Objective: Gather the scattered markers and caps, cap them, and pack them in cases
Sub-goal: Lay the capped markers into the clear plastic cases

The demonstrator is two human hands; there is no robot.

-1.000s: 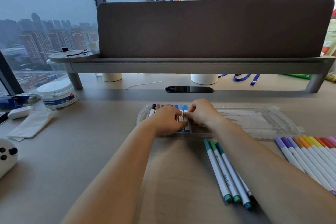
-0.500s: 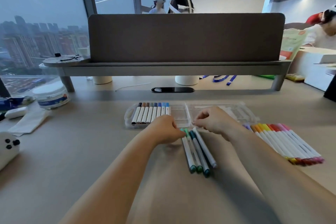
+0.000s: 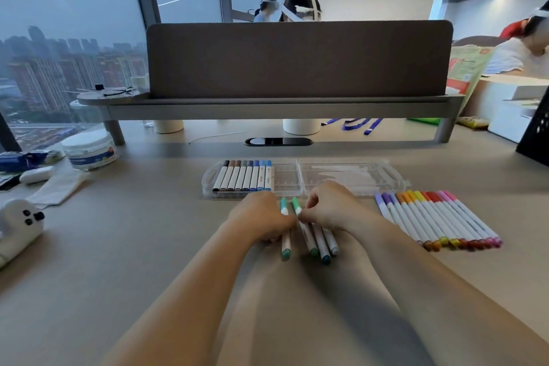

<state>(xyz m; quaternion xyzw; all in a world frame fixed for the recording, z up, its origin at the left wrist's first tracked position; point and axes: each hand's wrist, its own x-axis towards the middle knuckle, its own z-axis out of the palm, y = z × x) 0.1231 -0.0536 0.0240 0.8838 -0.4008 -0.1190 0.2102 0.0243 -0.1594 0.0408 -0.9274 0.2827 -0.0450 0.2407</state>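
Both hands are working the green-toned markers just short of the case.
The left hand point(image 3: 261, 217) is curling its fingers over a teal marker point(image 3: 285, 242) and gripping it, cap end poking out past the knuckles. The right hand point(image 3: 329, 208) is pinching a green marker point(image 3: 309, 239) near its cap between thumb and fingertip. Two blue-green markers point(image 3: 325, 246) are lying under the right fingers, touching the green one. Right of the right hand, a purple-to-pink marker row point(image 3: 439, 217) is lying side by side on the desk point(image 3: 133, 246). Just beyond both sets of fingertips, the clear marker case point(image 3: 286, 180) is lying open. Its packed markers point(image 3: 246, 177), dark through blue, are sitting beyond the left fingers, and its lid point(image 3: 353, 175) is lying flat beyond the right fingers.
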